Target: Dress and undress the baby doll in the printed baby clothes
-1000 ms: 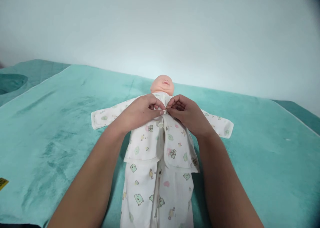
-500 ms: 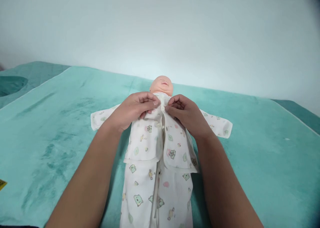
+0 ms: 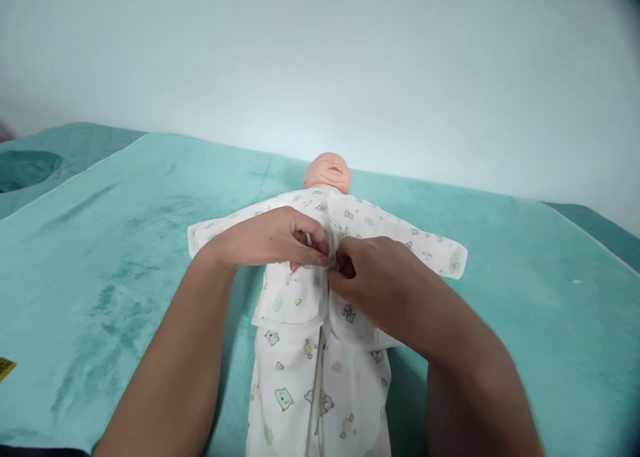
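Note:
A baby doll (image 3: 327,171) lies on its back on a teal towel (image 3: 125,257), head away from me. It wears a white printed shirt (image 3: 370,225) with sleeves spread out to both sides, and matching trousers (image 3: 300,390). My left hand (image 3: 265,240) pinches the left edge of the shirt front at mid-chest. My right hand (image 3: 373,277) pinches the right edge against it. The fingertips of both hands meet at the shirt's centre opening and hide what lies between them.
The towel covers a darker teal surface (image 3: 75,140) that shows at the far left and far right. A round dip (image 3: 23,169) is in that surface at the left. A yellow tag (image 3: 6,367) lies at the towel's left edge. A pale wall is behind.
Both hands have moved down the shirt front from the collar to mid-chest. The collar area is now uncovered and lies closed.

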Available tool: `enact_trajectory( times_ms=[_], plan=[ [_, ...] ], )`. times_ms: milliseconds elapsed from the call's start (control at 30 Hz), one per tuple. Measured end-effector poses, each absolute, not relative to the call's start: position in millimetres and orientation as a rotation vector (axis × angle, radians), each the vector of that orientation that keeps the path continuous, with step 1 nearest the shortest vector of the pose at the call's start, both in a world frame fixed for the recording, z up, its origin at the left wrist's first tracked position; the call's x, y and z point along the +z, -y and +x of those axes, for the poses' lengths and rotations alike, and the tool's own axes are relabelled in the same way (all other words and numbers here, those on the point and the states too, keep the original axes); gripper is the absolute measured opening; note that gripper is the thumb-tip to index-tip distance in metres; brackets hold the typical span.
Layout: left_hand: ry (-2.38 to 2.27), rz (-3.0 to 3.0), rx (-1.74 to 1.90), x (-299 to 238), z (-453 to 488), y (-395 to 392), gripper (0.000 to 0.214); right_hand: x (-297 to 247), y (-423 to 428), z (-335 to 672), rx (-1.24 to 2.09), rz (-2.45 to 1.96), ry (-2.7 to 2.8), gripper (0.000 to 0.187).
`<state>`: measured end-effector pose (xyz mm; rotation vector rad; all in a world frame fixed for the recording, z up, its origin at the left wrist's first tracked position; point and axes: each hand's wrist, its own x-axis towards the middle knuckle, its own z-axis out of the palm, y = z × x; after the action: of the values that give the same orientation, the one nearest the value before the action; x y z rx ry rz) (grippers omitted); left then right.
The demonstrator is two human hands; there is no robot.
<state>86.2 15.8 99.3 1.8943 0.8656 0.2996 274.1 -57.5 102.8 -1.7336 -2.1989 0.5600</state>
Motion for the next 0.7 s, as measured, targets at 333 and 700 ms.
enact_trajectory(
  times_ms=[333,700],
  plan=[
    [-0.908,1.964,0.253,103,91,-13,0.016,109,54,269,0.614,-1.868,2.291,0.012],
    [-0.614,1.617,0.486,93,89,-16,0.007,94,32,309,1.472,-1.255,1.766,0.025]
  ],
)
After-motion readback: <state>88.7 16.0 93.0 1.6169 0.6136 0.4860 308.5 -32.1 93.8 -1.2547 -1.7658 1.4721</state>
